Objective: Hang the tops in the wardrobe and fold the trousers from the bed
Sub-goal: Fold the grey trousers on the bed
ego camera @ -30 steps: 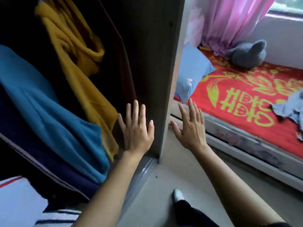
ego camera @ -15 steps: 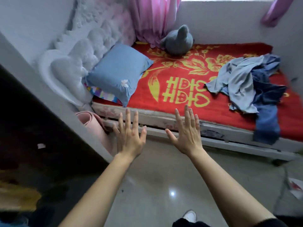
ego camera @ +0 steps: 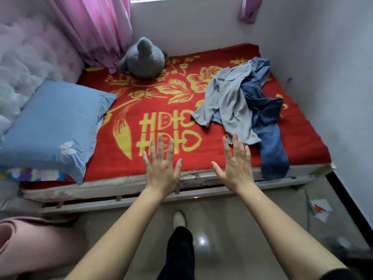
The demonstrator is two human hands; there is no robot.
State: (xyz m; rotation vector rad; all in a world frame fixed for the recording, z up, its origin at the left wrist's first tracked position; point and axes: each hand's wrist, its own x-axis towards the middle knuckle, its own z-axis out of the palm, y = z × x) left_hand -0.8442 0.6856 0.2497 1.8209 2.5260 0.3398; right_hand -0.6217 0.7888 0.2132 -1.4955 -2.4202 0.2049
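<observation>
**sockdrawer_99:** so where's the laundry at in this one?

**mat_k:** all on the bed. There's a crumpled heap on the right half of the red woven blanket with the yellow flower pattern (ego camera: 125,168). A pale grey-blue long-sleeved top (ego camera: 228,102) is sprawled on top of it, with one sleeve flung out toward the middle of the blanket. Tangled under and beside it are the dark blue denim trousers (ego camera: 268,126), one leg hanging over the bed's near edge. There's also a lighter blue bit of fabric (ego camera: 261,65) at the far end of the heap. No idea what garment that is.

**sockdrawer_99:** and the hands? grabbing anything?

**mat_k:** nope. The left hand (ego camera: 161,170) and right hand (ego camera: 235,166) are both held up flat, backs to the camera, fingers straight and fanned out, nothing in either. They're side by side over the near edge of the pale bed frame (ego camera: 101,190). The right hand's fingertips (ego camera: 235,139) line up just below the top's hem, but I can't tell whether they touch it.

**sockdrawer_99:** what else is around?

**mat_k:** There's a light blue square pillow (ego camera: 52,126) on the left against a white tufted headboard (ego camera: 24,63). A grey plush toy (ego camera: 143,59) sits at the far side by the pink curtain (ego camera: 94,27). A pink rolled-up mat (ego camera: 30,243) is on the floor lower left, and the person's white shoe (ego camera: 179,218) is on the glossy grey floor (ego camera: 222,229) between the arms.
</observation>
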